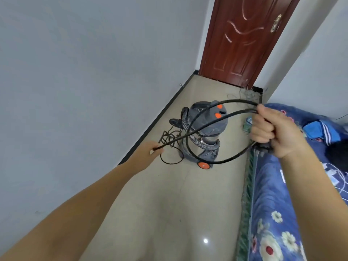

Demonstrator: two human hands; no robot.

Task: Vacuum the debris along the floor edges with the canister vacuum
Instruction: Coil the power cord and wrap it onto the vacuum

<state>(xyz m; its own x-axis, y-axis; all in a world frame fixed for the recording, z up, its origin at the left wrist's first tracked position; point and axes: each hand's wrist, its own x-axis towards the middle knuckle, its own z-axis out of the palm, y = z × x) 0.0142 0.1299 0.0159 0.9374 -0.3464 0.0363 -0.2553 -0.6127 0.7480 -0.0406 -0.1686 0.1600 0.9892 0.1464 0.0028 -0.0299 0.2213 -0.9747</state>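
The grey drum-shaped canister vacuum (pixel 204 132) looks heavy beyond my right hand (pixel 273 129), which grips limp black power-cord loops (pixel 207 125); my left hand (pixel 154 150) pinches the cord.

The left arm stretches far forward, its hand (pixel 153 150) low and pinching a black cord (pixel 203 127) — the right hand (pixel 273 130), raised nearer on the right, is fisted round the cord's gathered loops.

Ahead of me pale grey walls (pixel 84 72), black skirting (pixel 156 117), glossy beige floor (pixel 169 204), dark red panelled door (pixel 243 40), blue floral bedding (pixel 273 194) on my right
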